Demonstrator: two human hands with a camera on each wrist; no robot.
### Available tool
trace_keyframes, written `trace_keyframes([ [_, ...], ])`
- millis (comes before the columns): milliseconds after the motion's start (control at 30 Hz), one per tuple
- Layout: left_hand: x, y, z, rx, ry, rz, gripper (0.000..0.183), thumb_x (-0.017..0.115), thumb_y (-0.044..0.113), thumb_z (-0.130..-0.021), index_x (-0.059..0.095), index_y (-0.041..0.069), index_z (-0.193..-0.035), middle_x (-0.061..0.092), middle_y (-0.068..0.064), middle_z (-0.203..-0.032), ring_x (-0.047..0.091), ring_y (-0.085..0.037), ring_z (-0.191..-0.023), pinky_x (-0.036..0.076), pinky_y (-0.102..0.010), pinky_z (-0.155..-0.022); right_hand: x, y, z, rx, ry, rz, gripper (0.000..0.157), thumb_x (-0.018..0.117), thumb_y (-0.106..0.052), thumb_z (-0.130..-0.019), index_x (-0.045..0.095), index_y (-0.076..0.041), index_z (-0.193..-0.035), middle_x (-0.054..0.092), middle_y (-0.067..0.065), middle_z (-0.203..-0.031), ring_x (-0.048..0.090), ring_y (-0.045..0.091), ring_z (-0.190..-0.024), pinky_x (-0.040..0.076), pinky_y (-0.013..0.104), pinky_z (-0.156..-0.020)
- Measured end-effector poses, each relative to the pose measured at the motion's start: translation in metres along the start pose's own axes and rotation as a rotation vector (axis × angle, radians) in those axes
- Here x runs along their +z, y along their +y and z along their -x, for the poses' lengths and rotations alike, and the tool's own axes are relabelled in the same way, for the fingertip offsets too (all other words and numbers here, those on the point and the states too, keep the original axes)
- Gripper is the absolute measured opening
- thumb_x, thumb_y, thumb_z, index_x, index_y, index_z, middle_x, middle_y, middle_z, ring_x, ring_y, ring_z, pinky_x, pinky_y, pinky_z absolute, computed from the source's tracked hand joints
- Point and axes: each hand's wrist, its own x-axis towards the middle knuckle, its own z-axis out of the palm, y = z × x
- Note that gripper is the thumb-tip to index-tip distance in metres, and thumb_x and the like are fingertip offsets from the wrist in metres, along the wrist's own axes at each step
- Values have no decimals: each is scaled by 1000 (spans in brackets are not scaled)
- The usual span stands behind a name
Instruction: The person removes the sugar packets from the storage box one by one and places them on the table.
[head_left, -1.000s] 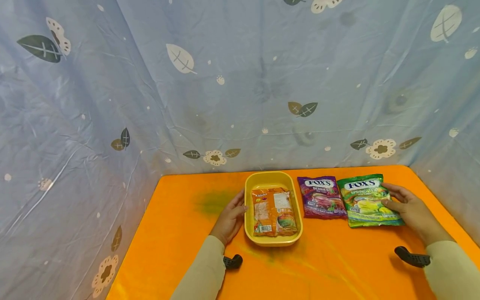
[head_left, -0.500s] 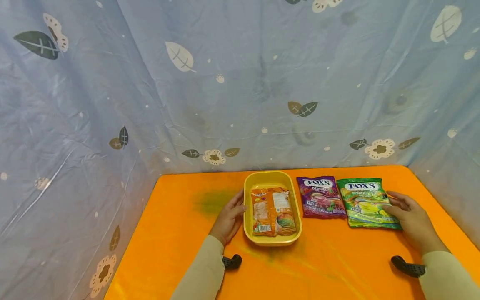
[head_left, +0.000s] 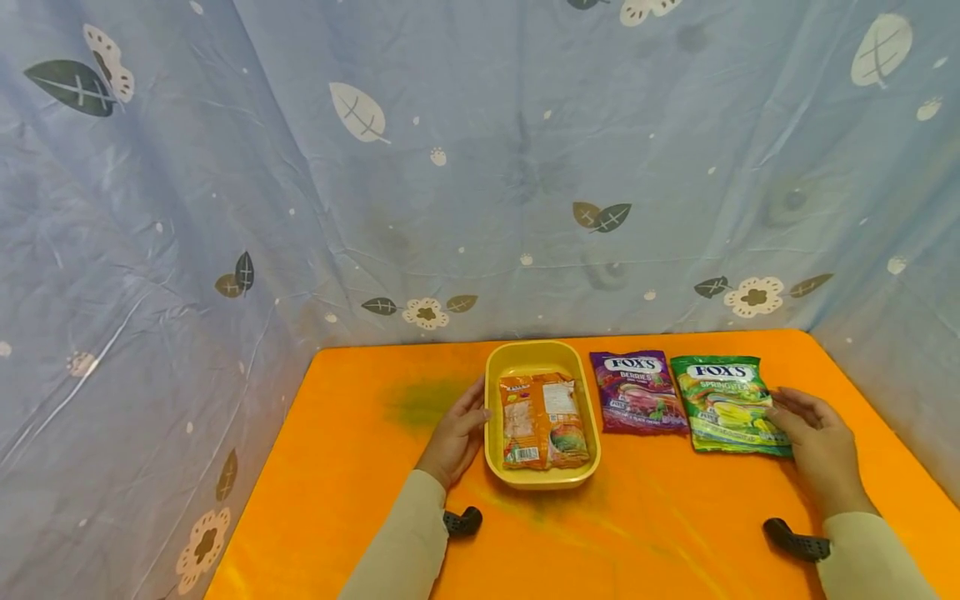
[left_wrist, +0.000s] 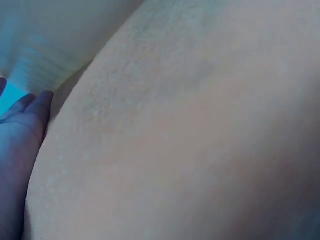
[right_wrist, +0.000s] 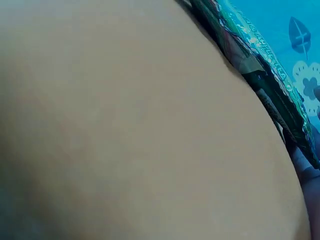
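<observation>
In the head view, a yellow tray [head_left: 492, 450] holds an orange candy bag [head_left: 534, 421] lying back side up. My left hand [head_left: 454, 435] rests against the tray's left wall, thumb at the rim; its extended fingers [left_wrist: 36, 107] touch the wall in the left wrist view. To the right lies a purple Fox's Berries candy bag [head_left: 637, 393]. Beside it is a green Fox's Spring Tea candy bag [head_left: 723, 404]. My right hand [head_left: 821, 450] pinches that bag's right edge, thumb over the front. The right wrist view shows the green bag's edge [right_wrist: 265, 75] between thumb and fingers.
An orange cloth [head_left: 360, 500] covers the table. Blue patterned curtains [head_left: 480, 192] enclose its back and both sides. Black curved pieces stick out at the left cuff [head_left: 463, 522] and the right cuff [head_left: 795, 542].
My right hand has moved left and slightly towards me, and the green bag's right edge has shifted left. The left hand, the tray and the purple bag stay nearly still.
</observation>
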Motion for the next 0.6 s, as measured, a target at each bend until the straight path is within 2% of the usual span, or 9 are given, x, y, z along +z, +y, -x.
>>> trace_keyframes([
  [133, 0, 1, -1, 2, 9, 8, 70, 52, -5, -108, 32, 10, -173, 28, -11, -176, 34, -32, -157, 45, -40, -117, -1, -2, -1, -2, -7, -19, 48, 69, -28, -110, 57, -22, -155, 63, -29, -124, 56, -14, -109, 42, 5, -85],
  [267, 1, 0, -1, 1, 3, 9, 70, 51, -4, -108, 30, 9, -173, 27, -12, -177, 33, -33, -157, 44, -41, -118, -4, -3, -4, -28, -33, 81, 54, 66, -33, -111, 52, -19, -161, 59, -31, -123, 52, -13, -108, 42, 6, -82],
  [367, 2, -1, -1, -4, -4, 0, 70, 51, -4, -108, 28, 8, -174, 25, -12, -177, 32, -33, -158, 42, -42, -119, -4, -4, -5, -36, -31, 94, 51, 65, -32, -112, 54, -20, -159, 57, -32, -121, 50, -13, -107, 43, 6, -80],
  [467, 3, 0, 0, -4, 4, -11, 70, 50, -4, -108, 29, 9, -174, 26, -11, -177, 33, -33, -157, 42, -42, -119, 0, -6, -5, -55, 0, 112, 50, 65, -29, -112, 54, -17, -159, 57, -27, -124, 50, -11, -107, 44, 5, -80],
  [600, 2, 1, 1, 2, 8, -12, 69, 50, -4, -108, 30, 7, -173, 27, -12, -177, 35, -34, -155, 44, -41, -117, 7, -14, -1, -84, 61, 173, 54, 64, -29, -112, 51, -9, -160, 56, -15, -135, 48, -6, -112, 43, 6, -80],
])
